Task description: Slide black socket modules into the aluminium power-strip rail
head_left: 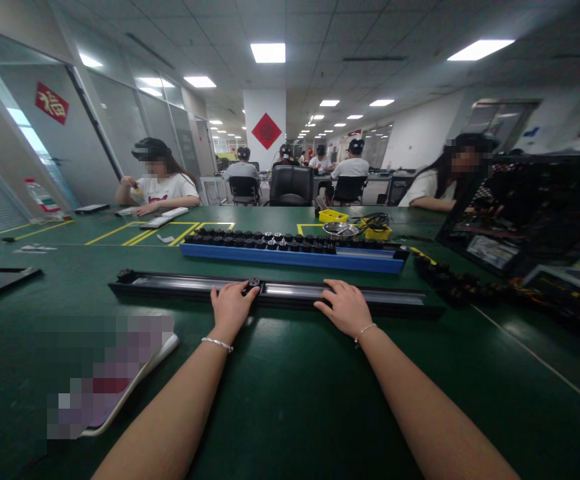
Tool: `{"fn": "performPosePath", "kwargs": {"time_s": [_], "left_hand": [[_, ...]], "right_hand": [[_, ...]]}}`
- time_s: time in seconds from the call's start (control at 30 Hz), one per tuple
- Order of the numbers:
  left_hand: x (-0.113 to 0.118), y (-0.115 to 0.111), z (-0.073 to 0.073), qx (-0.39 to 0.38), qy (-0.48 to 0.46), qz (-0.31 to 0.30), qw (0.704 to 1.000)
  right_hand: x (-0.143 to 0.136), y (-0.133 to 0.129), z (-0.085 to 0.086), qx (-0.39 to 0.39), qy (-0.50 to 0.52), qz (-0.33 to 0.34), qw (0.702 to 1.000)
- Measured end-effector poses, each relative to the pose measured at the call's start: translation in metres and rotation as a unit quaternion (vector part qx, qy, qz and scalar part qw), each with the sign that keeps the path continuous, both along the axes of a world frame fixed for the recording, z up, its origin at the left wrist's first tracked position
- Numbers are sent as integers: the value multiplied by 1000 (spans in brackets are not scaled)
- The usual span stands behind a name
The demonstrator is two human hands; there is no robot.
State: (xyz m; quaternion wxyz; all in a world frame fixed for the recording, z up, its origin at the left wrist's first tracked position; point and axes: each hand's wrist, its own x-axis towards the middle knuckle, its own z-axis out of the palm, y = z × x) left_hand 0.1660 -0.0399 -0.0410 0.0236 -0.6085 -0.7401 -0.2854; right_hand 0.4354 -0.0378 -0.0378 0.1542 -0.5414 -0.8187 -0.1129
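A long black rail (290, 297) with a shiny metal inside lies crosswise on the green table in front of me. Near its middle sits a small round black socket module (255, 283); my left hand (233, 308) has its thumb and fingertips closed on it. Farther right, my right hand (346, 308) grips the rail's near wall, thumb outside and fingers over the edge. Another black module (126, 275) stands at the rail's left end. Behind lies a blue rail (290, 259) with several black socket modules lined up along it.
A phone (130, 373) lies at near left. Yellow bins (333, 216), a round metal dish (340, 229) and cables are beyond the blue rail. A string of black modules (450, 283) and a large dark case (535, 220) stand right. Co-workers sit across the table.
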Motion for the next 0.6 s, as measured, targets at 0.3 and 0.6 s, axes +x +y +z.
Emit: {"fn": "performPosePath", "kwargs": {"time_s": [0.3,0.6], "left_hand": [[0,0,-1,2,5,-6,1000],[0,0,0,-9,10,-8,1000]], "right_hand": [[0,-1,0,6,0,5,1000],[0,-1,1,-3,-1,1,1000]]}}
